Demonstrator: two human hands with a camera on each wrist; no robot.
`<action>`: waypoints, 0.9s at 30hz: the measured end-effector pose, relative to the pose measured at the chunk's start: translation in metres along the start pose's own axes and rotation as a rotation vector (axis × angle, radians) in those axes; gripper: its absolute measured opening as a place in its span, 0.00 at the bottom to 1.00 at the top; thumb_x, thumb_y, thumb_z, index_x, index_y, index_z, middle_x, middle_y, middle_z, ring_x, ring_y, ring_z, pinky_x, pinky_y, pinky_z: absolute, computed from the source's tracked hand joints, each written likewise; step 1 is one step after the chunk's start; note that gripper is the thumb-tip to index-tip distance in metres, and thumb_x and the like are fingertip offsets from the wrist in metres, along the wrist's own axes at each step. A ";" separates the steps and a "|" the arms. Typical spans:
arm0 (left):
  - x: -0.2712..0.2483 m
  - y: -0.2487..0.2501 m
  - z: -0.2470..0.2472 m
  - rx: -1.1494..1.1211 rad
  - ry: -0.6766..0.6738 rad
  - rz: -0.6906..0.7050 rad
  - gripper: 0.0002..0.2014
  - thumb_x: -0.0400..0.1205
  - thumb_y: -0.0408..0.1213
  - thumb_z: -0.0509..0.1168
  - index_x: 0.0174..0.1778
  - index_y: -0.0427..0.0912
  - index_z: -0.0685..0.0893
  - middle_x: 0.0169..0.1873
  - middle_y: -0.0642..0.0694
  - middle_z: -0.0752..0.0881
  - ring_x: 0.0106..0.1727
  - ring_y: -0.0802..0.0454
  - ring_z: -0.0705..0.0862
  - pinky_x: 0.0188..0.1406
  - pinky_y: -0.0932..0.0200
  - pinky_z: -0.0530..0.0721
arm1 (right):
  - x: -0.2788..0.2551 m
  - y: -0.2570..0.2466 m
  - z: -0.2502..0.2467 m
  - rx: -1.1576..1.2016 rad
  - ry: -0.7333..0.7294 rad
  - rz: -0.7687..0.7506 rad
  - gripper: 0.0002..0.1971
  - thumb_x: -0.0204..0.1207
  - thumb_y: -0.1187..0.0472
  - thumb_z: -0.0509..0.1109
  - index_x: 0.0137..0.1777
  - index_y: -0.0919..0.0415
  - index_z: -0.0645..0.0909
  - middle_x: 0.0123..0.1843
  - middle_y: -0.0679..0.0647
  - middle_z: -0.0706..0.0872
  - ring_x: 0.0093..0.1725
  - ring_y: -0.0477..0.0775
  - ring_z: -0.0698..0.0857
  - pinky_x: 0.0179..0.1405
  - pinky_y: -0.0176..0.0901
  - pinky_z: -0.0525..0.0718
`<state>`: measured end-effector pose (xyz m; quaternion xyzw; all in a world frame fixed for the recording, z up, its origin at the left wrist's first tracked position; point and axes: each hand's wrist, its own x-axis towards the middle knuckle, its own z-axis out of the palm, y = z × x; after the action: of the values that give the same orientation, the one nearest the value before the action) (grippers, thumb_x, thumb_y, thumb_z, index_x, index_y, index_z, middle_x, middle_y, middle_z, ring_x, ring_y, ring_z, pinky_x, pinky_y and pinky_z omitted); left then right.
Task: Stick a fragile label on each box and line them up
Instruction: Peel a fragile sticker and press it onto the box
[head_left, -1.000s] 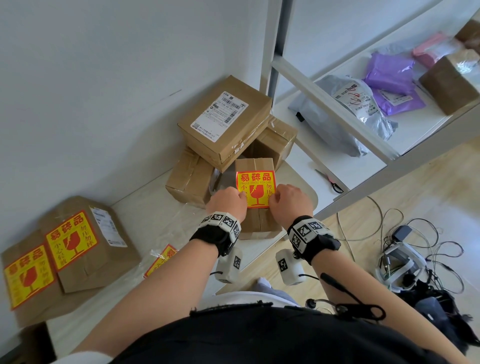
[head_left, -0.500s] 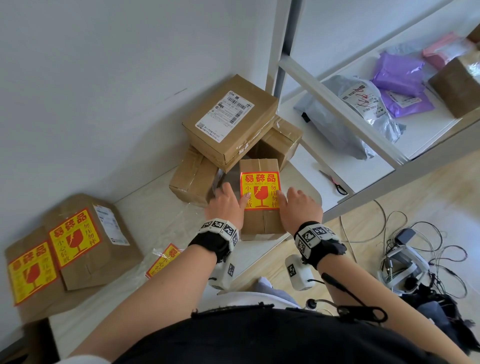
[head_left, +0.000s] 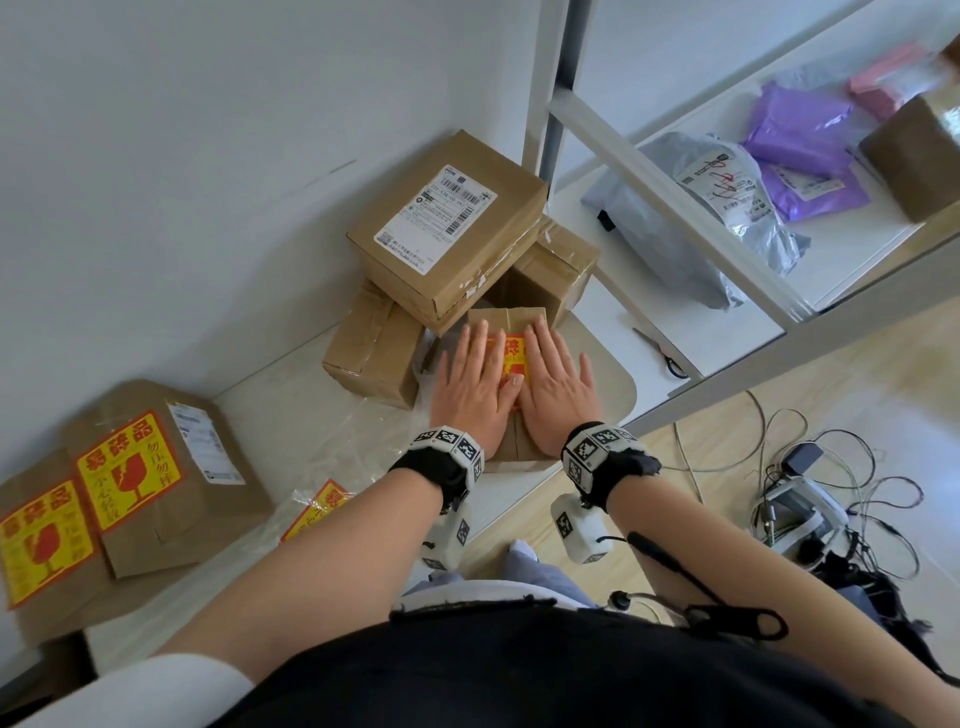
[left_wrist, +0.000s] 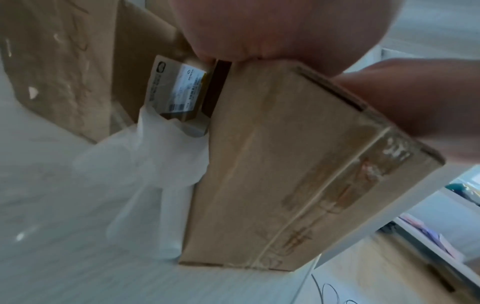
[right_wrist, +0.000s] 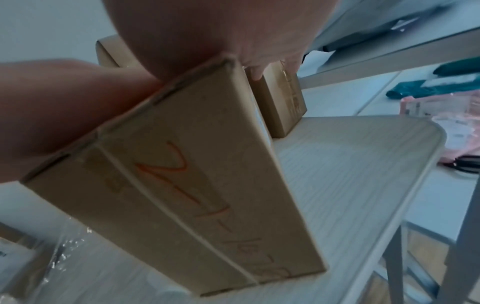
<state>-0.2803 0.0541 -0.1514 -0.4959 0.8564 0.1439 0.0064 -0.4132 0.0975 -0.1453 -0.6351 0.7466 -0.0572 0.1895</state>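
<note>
Two flat hands press a fragile label onto a small box near the counter's front edge.

Both the left hand (head_left: 475, 387) and the right hand (head_left: 553, 382) lie palm down with fingers straight and spread on top of the small box (head_left: 506, 317), thumbs nearly meeting over the red-and-yellow fragile label (head_left: 514, 356) that shows between them. The box stands close to the rounded front corner of the counter (head_left: 618, 387), with bare counter just to its right. To the left, a loose label sheet (head_left: 317, 506) lies by the front edge on clear plastic, and two labelled boxes (head_left: 130, 488) sit at the far left. Behind the hands, three unlabelled boxes (head_left: 447, 244) are piled against the wall, crowding the small box's far side. Scissors (head_left: 662, 351) lie on the shelf beyond.
</note>
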 end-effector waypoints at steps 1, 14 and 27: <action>0.000 0.002 0.001 -0.053 0.023 -0.029 0.37 0.85 0.60 0.30 0.87 0.42 0.46 0.87 0.43 0.42 0.87 0.46 0.44 0.85 0.42 0.53 | 0.000 0.000 0.001 0.041 -0.002 0.030 0.33 0.87 0.40 0.39 0.87 0.52 0.36 0.88 0.48 0.35 0.87 0.50 0.40 0.84 0.61 0.45; -0.001 0.014 -0.011 -0.705 -0.011 -0.358 0.40 0.88 0.52 0.55 0.86 0.45 0.37 0.77 0.41 0.72 0.63 0.43 0.83 0.47 0.58 0.78 | -0.002 -0.009 -0.004 0.374 -0.012 0.224 0.32 0.87 0.41 0.43 0.85 0.46 0.32 0.77 0.54 0.76 0.55 0.54 0.87 0.45 0.43 0.82; -0.036 0.024 -0.016 -0.711 -0.082 -0.413 0.25 0.86 0.62 0.52 0.71 0.49 0.72 0.49 0.51 0.84 0.48 0.48 0.86 0.46 0.56 0.78 | -0.030 0.002 -0.022 0.449 0.027 0.283 0.25 0.88 0.43 0.44 0.84 0.41 0.53 0.58 0.55 0.86 0.52 0.59 0.86 0.52 0.51 0.84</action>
<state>-0.2805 0.0921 -0.1245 -0.6223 0.6350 0.4462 -0.1024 -0.4195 0.1234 -0.1195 -0.4653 0.7992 -0.2031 0.3217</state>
